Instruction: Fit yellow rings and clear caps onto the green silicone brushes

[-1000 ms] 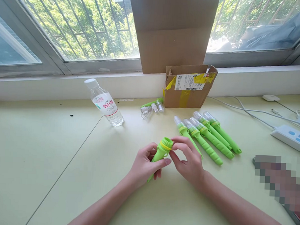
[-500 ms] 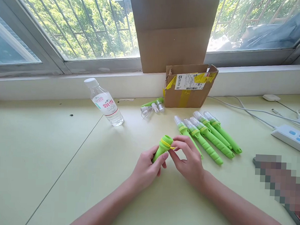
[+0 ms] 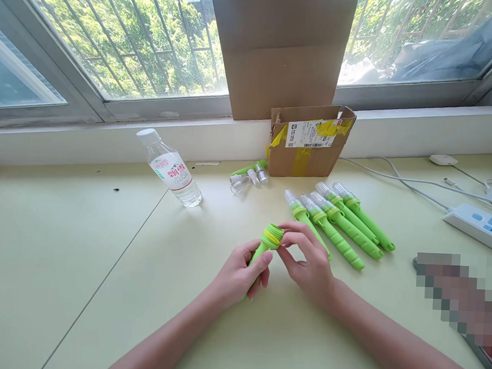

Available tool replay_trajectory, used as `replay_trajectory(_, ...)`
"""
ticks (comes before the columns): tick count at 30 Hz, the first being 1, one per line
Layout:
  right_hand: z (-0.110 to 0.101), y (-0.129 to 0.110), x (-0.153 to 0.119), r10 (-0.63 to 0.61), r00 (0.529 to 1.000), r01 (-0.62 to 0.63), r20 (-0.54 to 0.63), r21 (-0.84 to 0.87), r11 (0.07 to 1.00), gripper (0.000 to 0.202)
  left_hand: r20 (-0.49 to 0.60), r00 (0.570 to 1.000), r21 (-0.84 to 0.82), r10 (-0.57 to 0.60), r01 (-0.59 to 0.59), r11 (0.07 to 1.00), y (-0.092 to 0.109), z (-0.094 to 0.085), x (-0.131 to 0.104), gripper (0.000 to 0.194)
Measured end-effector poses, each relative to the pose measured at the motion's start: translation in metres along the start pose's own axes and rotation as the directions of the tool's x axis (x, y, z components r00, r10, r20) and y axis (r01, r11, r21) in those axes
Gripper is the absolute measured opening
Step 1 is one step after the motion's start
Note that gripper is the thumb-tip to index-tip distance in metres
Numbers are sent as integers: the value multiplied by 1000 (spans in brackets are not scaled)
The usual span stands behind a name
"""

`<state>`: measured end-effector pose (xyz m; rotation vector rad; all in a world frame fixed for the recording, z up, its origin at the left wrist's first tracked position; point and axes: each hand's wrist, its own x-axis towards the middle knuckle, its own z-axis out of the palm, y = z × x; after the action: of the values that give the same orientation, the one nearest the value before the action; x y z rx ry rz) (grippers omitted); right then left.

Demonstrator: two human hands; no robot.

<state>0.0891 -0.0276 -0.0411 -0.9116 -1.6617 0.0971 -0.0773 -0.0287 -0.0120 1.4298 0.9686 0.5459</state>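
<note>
Here, near the middle of a pale green worktop (image 3: 84, 242), a person's left hand (image 3: 238, 274) is wrapped around the shaft of a green handle (image 3: 264, 246), its threaded open end tilted up and away, while the right hand (image 3: 308, 260) pinches thumb and forefinger on the yellow ring (image 3: 273, 237) at the handle's neck. Just right of the hands, five finished green brushes (image 3: 342, 224) with clear caps lie side by side, slanting toward the worktop's right edge. Toward the far edge, an open cardboard box (image 3: 309, 141) patched with yellow tape carries a white shipping label with a barcode, its print too small to read. Beside the box sit a few loose clear caps (image 3: 246, 179) and another green piece. A plastic water bottle (image 3: 171, 169), leaning left of them, bears a white label with red Chinese characters that cannot be made out. A white power strip (image 3: 474, 224) and cables lie by the right edge.
</note>
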Motion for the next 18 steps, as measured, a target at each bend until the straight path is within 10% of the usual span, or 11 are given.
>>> replay_trajectory(18, 0, 3, -3, 27, 999, -25, 47, -38, 999, 17, -120, 989, -14, 82, -84, 996, -3, 2, 3, 31)
